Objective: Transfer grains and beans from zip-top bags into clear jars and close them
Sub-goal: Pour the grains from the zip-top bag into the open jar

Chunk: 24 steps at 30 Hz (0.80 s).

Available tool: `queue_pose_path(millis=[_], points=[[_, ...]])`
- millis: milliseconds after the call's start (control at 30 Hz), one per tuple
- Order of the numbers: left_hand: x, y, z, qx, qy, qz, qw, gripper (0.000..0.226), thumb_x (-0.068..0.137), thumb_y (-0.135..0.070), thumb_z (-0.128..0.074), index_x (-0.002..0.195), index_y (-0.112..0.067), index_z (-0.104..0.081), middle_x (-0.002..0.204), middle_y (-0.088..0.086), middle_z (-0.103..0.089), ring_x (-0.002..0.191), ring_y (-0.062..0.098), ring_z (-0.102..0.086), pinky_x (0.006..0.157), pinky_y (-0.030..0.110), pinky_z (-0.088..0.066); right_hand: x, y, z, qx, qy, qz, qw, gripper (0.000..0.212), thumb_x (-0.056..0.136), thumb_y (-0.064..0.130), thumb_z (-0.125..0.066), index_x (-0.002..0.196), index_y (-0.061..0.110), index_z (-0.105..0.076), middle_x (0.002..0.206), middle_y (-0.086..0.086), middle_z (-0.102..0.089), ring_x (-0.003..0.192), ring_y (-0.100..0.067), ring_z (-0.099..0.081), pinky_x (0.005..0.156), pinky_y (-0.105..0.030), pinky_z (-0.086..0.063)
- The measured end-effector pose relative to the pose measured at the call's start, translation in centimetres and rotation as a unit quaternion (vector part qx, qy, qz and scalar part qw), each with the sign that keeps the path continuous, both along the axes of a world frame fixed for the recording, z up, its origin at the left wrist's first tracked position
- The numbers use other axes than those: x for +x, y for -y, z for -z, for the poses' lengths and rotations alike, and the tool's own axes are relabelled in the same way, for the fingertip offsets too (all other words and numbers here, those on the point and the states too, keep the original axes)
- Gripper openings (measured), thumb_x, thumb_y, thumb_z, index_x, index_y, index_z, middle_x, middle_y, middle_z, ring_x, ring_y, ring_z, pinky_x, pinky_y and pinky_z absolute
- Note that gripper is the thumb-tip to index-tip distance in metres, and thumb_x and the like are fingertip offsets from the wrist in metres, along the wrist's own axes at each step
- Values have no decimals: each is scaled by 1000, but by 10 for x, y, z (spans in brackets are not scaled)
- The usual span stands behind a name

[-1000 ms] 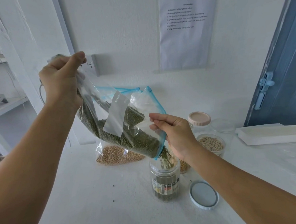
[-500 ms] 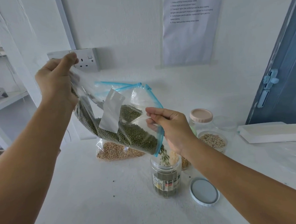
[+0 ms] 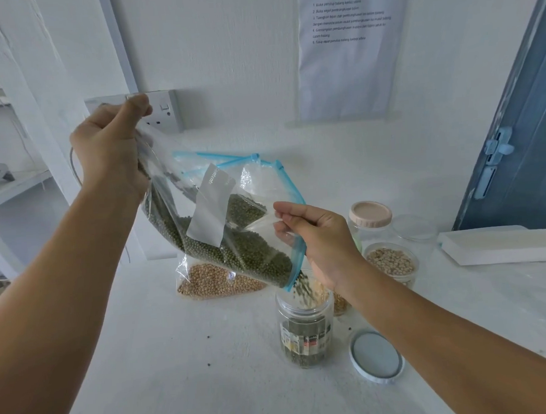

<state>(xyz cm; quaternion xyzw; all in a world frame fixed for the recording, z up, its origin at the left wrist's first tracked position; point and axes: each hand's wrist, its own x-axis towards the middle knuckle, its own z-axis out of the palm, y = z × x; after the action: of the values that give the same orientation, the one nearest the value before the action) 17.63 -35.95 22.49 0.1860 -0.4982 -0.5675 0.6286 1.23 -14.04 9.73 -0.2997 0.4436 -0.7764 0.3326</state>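
The left hand [image 3: 110,145] pinches the tilted bag of green beans [image 3: 222,238] by its raised far-left corner; the right hand [image 3: 321,242] grips its blue mouth, low right, just above the open jar [image 3: 305,328]; beans are falling in.

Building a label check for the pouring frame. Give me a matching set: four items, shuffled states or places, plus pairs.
Things:
1. bag of green beans
2. white lid
3. pink-lidded jar
4. bag of tan grains

States:
A. lying flat on the table, off its jar
B. tilted in both hands, pouring
C. closed, standing at the back
D. resting on the table behind the pour

Pairs: 1-B, 2-A, 3-C, 4-D
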Motion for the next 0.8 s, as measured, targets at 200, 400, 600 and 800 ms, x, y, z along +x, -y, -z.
queue_pose_path(millis=[200,400,600,800], points=[[0,1,1,1,-5,-6,1000,20,73,-21,-93,62,-18,-76,74,7,-69,80,30,-52,74,43,-51,0,0,-1,1,-2,0,1000,23,96,-6,-64,102,8,-82,104,-13,-78,88,-19,-71,84,-26,-61],[-1,0,1,1,-3,0,1000,21,74,-20,-93,61,-18,-76,75,7,-70,80,30,-51,74,43,-50,0,0,0,0,4,3,1000,23,96,-6,-64,103,7,-81,103,-11,-78,86,-17,-70,82,-25,-61],[-2,-1,0,-4,-4,3,1000,18,74,-21,-92,64,-19,-77,71,5,-67,78,28,-48,73,42,-47,0,-1,1,-2,0,8,1000,23,96,-6,-64,103,7,-81,103,-11,-78,85,-16,-70,83,-25,-61],[-1,-5,-1,-9,9,3,1000,21,75,-22,-92,62,-20,-76,72,6,-64,65,23,-50,72,41,-47,0,-3,3,-2,-7,10,1000,23,96,-6,-64,104,8,-81,102,-10,-78,85,-16,-71,85,-26,-61]])
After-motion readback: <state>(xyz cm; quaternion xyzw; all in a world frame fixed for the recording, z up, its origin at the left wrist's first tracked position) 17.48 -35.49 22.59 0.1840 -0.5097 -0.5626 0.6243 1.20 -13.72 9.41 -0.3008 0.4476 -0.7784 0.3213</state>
